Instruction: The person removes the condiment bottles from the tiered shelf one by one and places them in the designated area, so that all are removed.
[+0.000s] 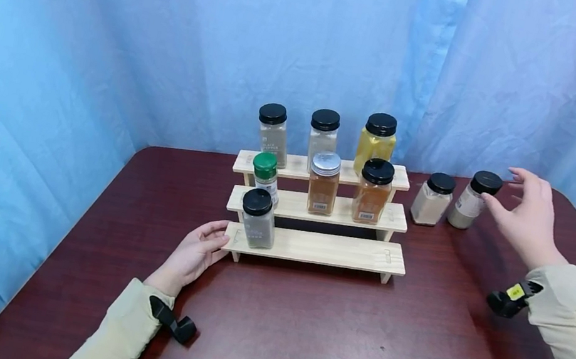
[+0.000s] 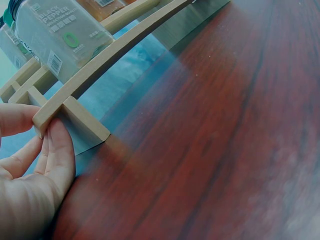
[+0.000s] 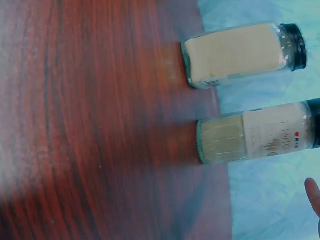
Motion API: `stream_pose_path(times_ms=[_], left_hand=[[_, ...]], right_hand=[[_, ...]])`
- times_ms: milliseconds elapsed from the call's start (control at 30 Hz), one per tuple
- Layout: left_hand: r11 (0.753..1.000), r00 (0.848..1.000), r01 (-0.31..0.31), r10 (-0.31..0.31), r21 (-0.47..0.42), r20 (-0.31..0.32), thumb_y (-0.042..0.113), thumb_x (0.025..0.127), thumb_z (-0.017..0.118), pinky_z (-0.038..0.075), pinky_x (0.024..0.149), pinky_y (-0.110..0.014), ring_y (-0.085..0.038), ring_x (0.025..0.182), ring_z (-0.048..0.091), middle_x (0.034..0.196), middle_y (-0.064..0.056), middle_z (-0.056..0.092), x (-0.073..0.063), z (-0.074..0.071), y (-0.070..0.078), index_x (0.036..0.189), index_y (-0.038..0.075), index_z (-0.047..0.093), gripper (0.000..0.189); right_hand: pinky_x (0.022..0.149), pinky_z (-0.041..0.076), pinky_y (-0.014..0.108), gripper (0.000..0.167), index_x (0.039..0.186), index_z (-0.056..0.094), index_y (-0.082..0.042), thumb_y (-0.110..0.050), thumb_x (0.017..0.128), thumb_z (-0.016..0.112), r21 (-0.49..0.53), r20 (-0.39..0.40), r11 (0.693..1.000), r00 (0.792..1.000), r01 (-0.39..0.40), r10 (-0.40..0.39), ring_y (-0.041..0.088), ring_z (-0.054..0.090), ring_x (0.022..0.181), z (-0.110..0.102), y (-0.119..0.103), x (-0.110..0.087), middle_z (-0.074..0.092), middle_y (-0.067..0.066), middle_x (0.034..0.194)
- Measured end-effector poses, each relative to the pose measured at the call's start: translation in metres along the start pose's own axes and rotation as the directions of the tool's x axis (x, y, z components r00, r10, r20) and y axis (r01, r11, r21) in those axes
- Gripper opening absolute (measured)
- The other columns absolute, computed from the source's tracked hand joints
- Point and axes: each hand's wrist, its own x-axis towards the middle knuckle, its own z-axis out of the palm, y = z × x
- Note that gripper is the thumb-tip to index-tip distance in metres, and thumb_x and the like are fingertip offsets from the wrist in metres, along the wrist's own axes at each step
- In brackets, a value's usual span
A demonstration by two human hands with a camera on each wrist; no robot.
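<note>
My left hand [image 1: 193,254] pinches the front left corner of a three-tier wooden spice rack [image 1: 333,249], thumb on one side and fingers beneath in the left wrist view. Just beside that grip, a black pepper jar [image 1: 258,225] with a black lid stands on the lowest tier. To the right, my right hand [image 1: 532,217] hovers beside the lid of a labelled spice jar [image 1: 469,203], thumb and fingers spread around air. Whether the thumb touches that lid cannot be told. A jar of pale beige powder [image 1: 431,202] stands left of it on the table.
The middle tier holds a green-capped jar [image 1: 265,177], a silver-lidded jar [image 1: 323,185] and a black-lidded orange-brown jar [image 1: 372,195]. On the top tier are two grey jars and a yellow one [image 1: 375,146]. Blue curtains [image 1: 300,35] surround the dark red table [image 1: 318,343].
</note>
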Motion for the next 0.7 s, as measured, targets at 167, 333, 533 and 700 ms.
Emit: stream_pose_path(times_ms=[167,333,533,700], left_hand=[[1.0,1.0,0.003,-0.003,-0.002,-0.002,-0.007,0.096,0.038,0.049,0.076,-0.017,-0.003,0.084,0.06,0.093,0.005,0.056,0.0,0.0,0.0,0.141,-0.007,0.023,0.047],[1.0,1.0,0.003,-0.003,-0.002,0.0,-0.007,0.096,0.037,0.049,0.076,-0.017,-0.002,0.084,0.06,0.094,0.005,0.056,0.001,0.0,-0.001,0.142,-0.007,0.022,0.048],[1.0,1.0,0.005,-0.005,-0.007,-0.001,-0.007,0.096,0.038,0.049,0.077,-0.018,-0.002,0.084,0.06,0.094,0.005,0.056,0.002,-0.001,-0.001,0.141,-0.007,0.022,0.048],[1.0,1.0,0.01,-0.01,0.001,-0.005,-0.006,0.097,0.039,0.049,0.077,-0.017,-0.002,0.084,0.06,0.094,0.005,0.055,0.001,-0.001,0.0,0.141,-0.007,0.023,0.048]], right_hand=[[0.082,0.033,0.002,0.054,0.137,0.042,0.0,-0.013,0.088,0.063,0.05,-0.055,0.999,0.998,-0.011,0.014,-0.004,0.042,0.101,-0.005,-0.006,-0.003,0.046,0.014,0.122],[0.08,0.036,0.002,0.047,0.132,0.049,-0.008,-0.016,0.088,0.064,0.133,-0.105,0.99,0.993,-0.04,0.054,-0.017,0.042,0.093,-0.007,-0.014,-0.009,0.042,-0.021,0.11],[0.078,0.037,0.003,0.041,0.129,0.051,-0.013,-0.016,0.09,0.062,0.202,-0.105,0.978,0.991,-0.059,0.082,-0.015,0.047,0.093,-0.007,-0.027,-0.021,0.042,-0.027,0.108],[0.076,0.037,0.003,0.041,0.127,0.051,-0.004,-0.007,0.088,0.062,0.251,-0.117,0.968,0.992,-0.02,0.05,-0.015,0.05,0.094,-0.002,-0.038,-0.03,0.046,-0.027,0.108]])
